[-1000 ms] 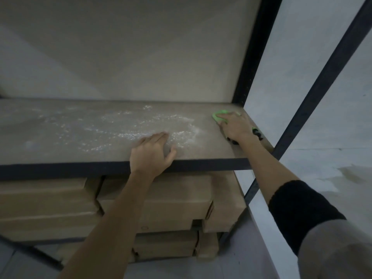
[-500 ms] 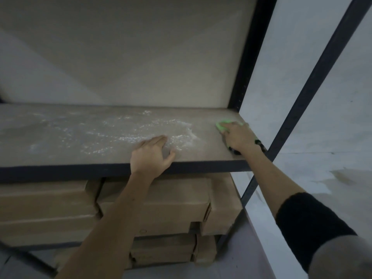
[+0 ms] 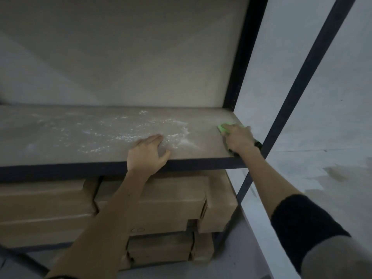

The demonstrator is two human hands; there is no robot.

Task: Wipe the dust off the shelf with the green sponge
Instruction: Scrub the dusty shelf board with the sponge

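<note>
Green sponge (image 3: 223, 127) at the right end of the shelf (image 3: 84, 137), near the dark rear upright (image 3: 239, 77), mostly covered by the right hand (image 3: 238, 138), fingers (image 3: 231, 131) pressed down over it. Left hand (image 3: 147, 155) flat on the shelf's front edge, fingers relaxed and spread, holding nothing. White dust (image 3: 130, 131) scattered across the shelf's middle, between the hands and further left. Cardboard boxes (image 3: 153, 202) stacked underneath. Black sleeve (image 3: 302, 224) on the right forearm.
</note>
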